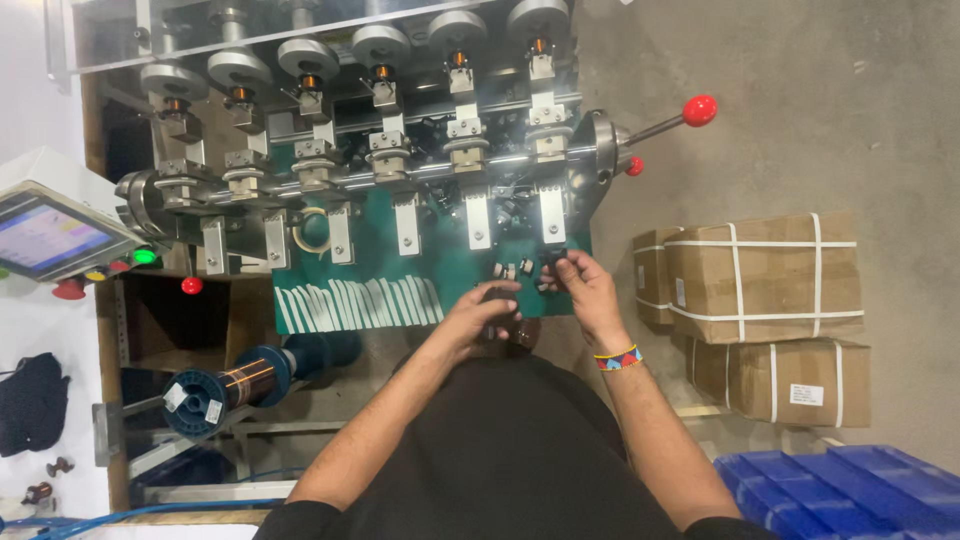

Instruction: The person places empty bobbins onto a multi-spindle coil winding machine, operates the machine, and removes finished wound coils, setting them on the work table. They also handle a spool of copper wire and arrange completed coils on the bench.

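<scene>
My left hand sits at the front edge of the green work surface, fingers closed around a small dark round part. My right hand, with a beaded band on the wrist, pinches a small black bobbin just under the rightmost metal arm of the winding machine. Two or three small black-and-white bobbins lie loose on the green surface between my hands. Several spindles with copper-wound coils line the machine's top.
A red-knobbed lever sticks out at the machine's right. Strapped cardboard boxes stand on the floor to the right, blue crates below them. A copper wire spool and a touchscreen panel are at left. White strips lie on the green surface.
</scene>
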{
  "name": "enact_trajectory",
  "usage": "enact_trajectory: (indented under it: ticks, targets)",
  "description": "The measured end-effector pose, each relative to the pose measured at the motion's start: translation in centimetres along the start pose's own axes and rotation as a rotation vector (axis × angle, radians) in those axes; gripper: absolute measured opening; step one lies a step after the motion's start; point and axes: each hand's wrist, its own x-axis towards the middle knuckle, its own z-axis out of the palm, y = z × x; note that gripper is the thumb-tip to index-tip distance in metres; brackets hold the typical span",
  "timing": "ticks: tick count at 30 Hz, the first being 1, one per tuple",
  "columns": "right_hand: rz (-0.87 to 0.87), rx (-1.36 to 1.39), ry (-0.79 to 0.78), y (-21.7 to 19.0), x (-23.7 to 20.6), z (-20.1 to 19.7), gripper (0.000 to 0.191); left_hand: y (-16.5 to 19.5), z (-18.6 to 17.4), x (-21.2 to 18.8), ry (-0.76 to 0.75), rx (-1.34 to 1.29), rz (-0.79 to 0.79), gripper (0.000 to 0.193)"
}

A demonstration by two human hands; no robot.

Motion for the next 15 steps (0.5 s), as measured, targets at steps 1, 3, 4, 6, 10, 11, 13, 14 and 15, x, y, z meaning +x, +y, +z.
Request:
enact_trajectory:
  ticks: [1, 3, 4, 6, 10, 11, 13, 14, 15]
  targets:
    - [0.010, -0.007, 0.001, -0.4, 0.2, 0.0, 0.035, 0.2, -0.2, -0.4, 0.026, 0.021, 0.006, 0.039]
    - [0.021, 0.002, 0.007, -0.9, 0.3, 0.4, 0.035, 0.6, -0.7, -1.5, 0.081, 0.062, 0.023, 0.038]
    - [0.022, 0.017, 0.015, -1.0, 0.3, 0.7, 0.036, 0.8, -0.9, -1.9, 0.108, 0.066, 0.030, 0.036]
    - [0.023, 0.053, 0.040, -0.9, 0.2, 1.4, 0.036, 1.1, -1.4, -2.6, 0.165, 0.070, 0.042, 0.032]
    - [-0.008, 0.071, 0.115, -0.3, 0.2, 2.2, 0.036, 1.3, -2.6, -3.4, 0.200, 0.027, 0.020, 0.028]
    - [-0.021, 0.056, 0.136, -0.2, 0.3, 2.3, 0.037, 1.3, -2.9, -3.4, 0.190, 0.028, 0.035, 0.027]
    - [0.014, 0.045, 0.152, -0.3, 0.4, 2.3, 0.042, 1.2, -3.4, -3.1, 0.166, 0.038, 0.071, 0.026]
    - [0.033, 0.041, 0.165, -0.4, 0.3, 2.5, 0.045, 1.2, -3.5, -2.9, 0.153, 0.048, 0.090, 0.026]
    - [0.098, 0.055, 0.102, -0.5, 0.1, 2.7, 0.044, 1.2, -3.6, -2.6, 0.134, 0.061, 0.115, 0.026]
